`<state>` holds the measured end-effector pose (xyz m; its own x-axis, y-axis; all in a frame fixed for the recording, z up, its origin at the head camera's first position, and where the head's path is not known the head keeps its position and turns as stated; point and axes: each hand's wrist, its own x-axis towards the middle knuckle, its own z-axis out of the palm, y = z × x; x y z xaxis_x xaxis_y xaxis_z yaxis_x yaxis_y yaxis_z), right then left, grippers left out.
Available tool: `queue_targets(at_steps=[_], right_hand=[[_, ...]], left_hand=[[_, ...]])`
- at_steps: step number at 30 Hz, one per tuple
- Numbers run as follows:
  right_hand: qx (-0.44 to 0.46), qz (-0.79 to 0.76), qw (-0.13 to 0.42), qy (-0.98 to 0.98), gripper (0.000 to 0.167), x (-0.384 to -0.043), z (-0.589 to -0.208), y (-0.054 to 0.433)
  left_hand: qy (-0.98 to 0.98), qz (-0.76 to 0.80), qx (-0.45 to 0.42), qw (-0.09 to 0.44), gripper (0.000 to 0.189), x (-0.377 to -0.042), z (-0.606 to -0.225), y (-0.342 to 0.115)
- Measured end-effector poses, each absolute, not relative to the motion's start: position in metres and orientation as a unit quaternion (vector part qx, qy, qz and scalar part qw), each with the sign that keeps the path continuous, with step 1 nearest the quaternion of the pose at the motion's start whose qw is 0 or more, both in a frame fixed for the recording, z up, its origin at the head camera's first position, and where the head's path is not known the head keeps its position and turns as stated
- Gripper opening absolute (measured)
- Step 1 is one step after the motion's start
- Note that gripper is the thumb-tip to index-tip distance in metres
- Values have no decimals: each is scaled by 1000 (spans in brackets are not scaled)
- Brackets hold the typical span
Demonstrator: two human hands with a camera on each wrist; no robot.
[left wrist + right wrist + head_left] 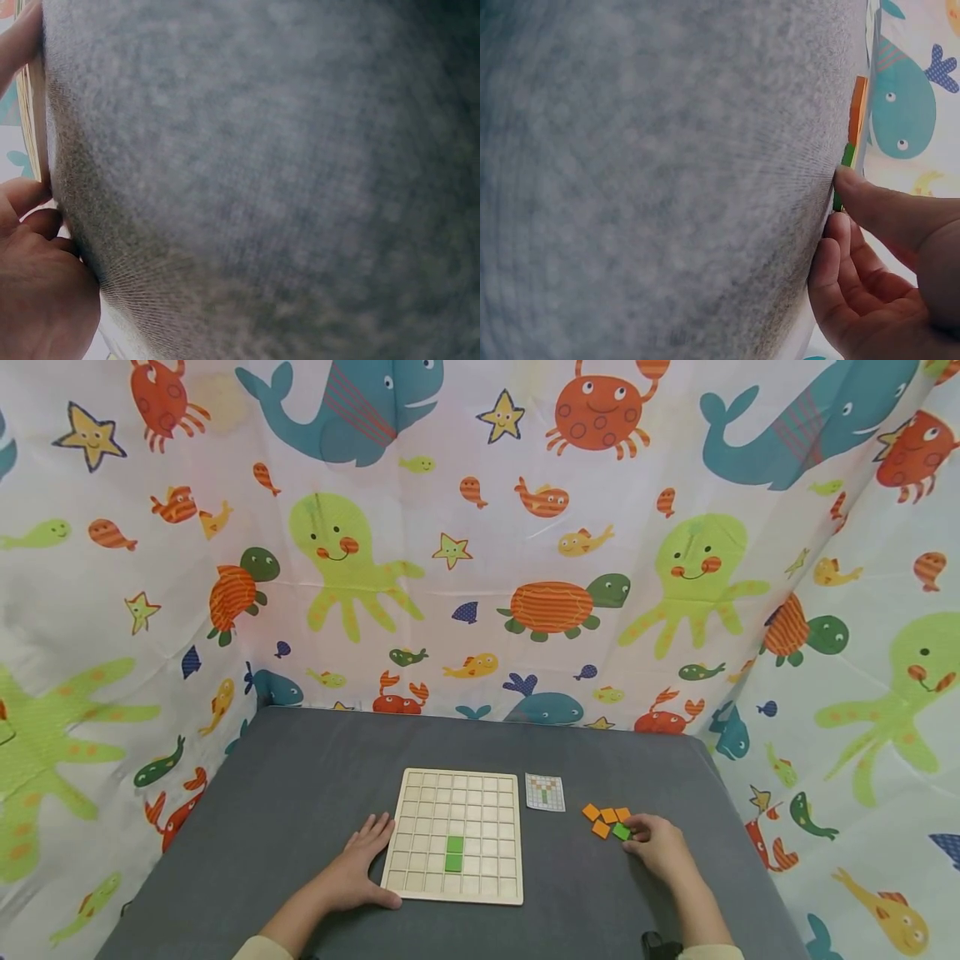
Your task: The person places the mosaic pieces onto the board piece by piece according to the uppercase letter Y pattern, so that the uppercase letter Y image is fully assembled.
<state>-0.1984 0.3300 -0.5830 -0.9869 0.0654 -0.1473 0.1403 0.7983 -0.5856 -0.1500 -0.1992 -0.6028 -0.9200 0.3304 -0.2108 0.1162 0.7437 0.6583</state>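
A wooden grid board [483, 896] lies on the grey table, with two green square tiles [453, 853] set one above the other in its cells. My left hand [356, 872] rests along the board's left side, fingers stretched along the edge and thumb at the near corner. In the left wrist view, fingers [22, 195] touch the board's rim. To the right, my right hand [662, 847] holds a green tile [621, 832] between thumb and fingers at table level. The right wrist view shows the thumb against this green tile [847, 155], partly hiding it.
Several orange tiles [601, 830] lie loosely grouped beside the right hand. A small printed pattern card [545, 792] sits between the board and these tiles. Behind the grey table [315, 777] hangs a sea-animal curtain [465, 527], which also runs along both sides.
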Motion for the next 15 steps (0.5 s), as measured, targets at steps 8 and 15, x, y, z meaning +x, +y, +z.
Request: queue_targets(at_steps=[8,15], right_hand=[[42,-294,60,953,27,-201,-588,331],[36,-287,60,955,29,-199,-590,331]], left_hand=[[919,338,115,166,133,-151,-602,-199],[921,331,108,175,133,-152,-602,-198]])
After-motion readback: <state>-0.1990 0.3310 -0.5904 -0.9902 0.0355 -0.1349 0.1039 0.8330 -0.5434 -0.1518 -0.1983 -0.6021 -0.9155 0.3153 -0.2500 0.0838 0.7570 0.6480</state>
